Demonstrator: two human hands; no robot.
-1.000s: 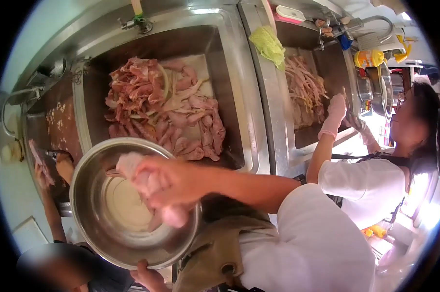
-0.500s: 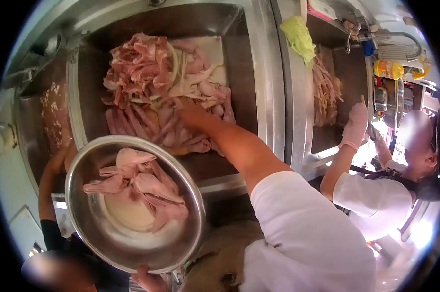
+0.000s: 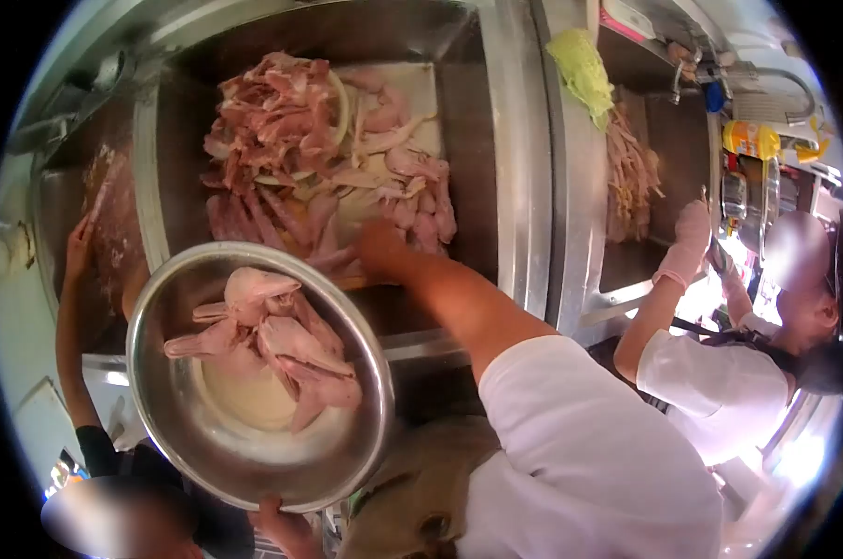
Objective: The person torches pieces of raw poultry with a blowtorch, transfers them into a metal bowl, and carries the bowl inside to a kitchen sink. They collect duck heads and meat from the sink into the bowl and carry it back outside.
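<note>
My left hand (image 3: 285,527) grips the lower rim of a round steel bowl (image 3: 379,410), which is tilted so its inside shows. Several pale pink duck heads (image 3: 271,340) with bills lie in the bowl. Above it, my right hand (image 3: 381,250) reaches into a steel sink (image 3: 473,168) among raw poultry pieces (image 3: 423,200). Its fingers are smeared by motion and partly out of sight, so whether it holds a piece is unclear. Redder bony meat (image 3: 277,116) is heaped farther back in that sink.
At left, a co-worker's hands handle a long piece in another sink (image 3: 114,219). A co-worker wearing pink gloves (image 3: 687,244) stands at the right sink (image 3: 668,135), which holds pale strips (image 3: 631,163). A green cloth (image 3: 582,76) lies on the divider between sinks.
My right hand has moved slightly right and nearer to me, and poultry pieces around it have shifted. The bowl is nearly still. The left co-worker's hand has moved up with a long piece.
</note>
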